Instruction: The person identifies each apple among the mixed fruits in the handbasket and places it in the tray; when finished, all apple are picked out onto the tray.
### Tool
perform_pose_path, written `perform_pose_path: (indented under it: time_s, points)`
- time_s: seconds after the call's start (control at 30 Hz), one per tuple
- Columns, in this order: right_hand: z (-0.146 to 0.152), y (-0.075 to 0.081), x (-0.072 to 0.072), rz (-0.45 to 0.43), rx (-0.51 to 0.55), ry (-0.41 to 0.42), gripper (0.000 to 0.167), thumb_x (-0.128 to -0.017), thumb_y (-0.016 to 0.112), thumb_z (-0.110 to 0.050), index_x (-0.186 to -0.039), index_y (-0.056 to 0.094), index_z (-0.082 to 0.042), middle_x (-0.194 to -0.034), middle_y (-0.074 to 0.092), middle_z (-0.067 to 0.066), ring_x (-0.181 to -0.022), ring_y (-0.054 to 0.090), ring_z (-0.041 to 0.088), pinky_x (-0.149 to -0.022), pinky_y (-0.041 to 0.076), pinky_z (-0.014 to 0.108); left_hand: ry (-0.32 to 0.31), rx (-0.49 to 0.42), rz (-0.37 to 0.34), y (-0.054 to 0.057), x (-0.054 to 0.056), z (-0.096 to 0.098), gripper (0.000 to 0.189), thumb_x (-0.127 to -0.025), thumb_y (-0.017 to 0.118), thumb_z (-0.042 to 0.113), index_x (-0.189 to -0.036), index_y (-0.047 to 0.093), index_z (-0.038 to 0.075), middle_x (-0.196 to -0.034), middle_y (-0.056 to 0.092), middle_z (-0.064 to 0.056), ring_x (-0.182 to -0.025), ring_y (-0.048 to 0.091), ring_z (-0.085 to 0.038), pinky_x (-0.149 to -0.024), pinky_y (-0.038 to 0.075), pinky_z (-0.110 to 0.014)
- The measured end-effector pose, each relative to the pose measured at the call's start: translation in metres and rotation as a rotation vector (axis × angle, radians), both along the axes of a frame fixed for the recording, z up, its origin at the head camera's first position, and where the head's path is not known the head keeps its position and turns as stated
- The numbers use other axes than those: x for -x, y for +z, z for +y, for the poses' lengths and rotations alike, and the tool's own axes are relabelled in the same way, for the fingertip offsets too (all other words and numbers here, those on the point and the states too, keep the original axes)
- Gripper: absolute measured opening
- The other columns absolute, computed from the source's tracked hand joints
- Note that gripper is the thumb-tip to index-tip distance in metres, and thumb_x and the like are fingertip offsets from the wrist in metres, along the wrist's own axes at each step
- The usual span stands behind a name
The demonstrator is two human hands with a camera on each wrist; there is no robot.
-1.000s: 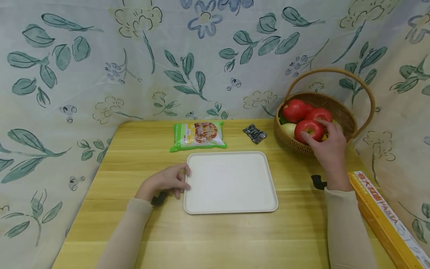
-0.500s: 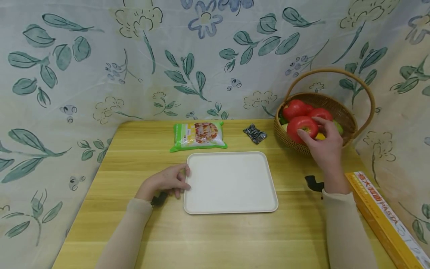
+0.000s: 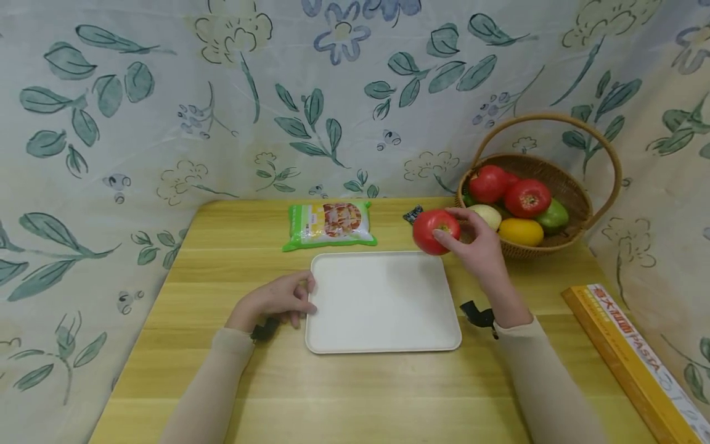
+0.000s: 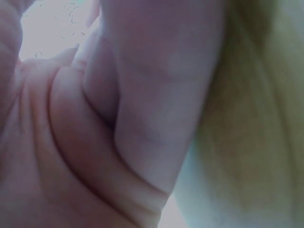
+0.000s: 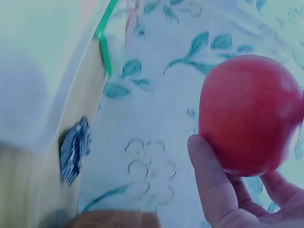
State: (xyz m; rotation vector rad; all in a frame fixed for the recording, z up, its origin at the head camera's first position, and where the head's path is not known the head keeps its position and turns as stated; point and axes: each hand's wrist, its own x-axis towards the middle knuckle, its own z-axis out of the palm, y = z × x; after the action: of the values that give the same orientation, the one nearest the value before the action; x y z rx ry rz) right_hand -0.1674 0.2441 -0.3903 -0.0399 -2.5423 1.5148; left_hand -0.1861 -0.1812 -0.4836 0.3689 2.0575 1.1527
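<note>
My right hand [image 3: 477, 246] grips a red apple [image 3: 432, 232], fingers and thumb round its sides. The apple is held up near the back right corner of a white tray [image 3: 383, 302]. In the right wrist view the apple [image 5: 249, 114] sits above the fingers [image 5: 211, 180]. My left hand [image 3: 277, 299] holds the tray's left edge, its thumb and forefinger at the rim. Curled fingers [image 4: 156, 85] fill the left wrist view, where the tray is hard to make out.
Behind the right hand stands a wicker basket [image 3: 577, 191] with red fruit, a yellow fruit [image 3: 521, 232] and green ones. A green-edged food packet [image 3: 331, 225] lies behind the tray. A small black packet [image 3: 412, 214] is partly hidden by the apple. A pasta box [image 3: 632, 351] lies at right.
My right hand has lifted the apple out of the basket and carried it left to the tray's back right corner. The left hand keeps its place at the tray.
</note>
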Motion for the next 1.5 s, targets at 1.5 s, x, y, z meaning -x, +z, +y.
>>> perform_pose_path:
  time_s: [1.5]
  points:
    - [-0.170,-0.071,0.039,-0.244,-0.110,0.332,0.059,-0.089,0.084,-0.049,-0.137,0.066,-0.020,-0.129,0.070,0.005,-0.115,0.065,0.025,-0.097,0.059,0.043,-0.025,-0.095,-0.019,-0.004,-0.002,-0.011,0.044,-0.095,0.081,0.022,-0.126,0.052,0.013,-0.082,0.075,-0.004,-0.061,0.073,-0.016,-0.046,0.045,-0.023]
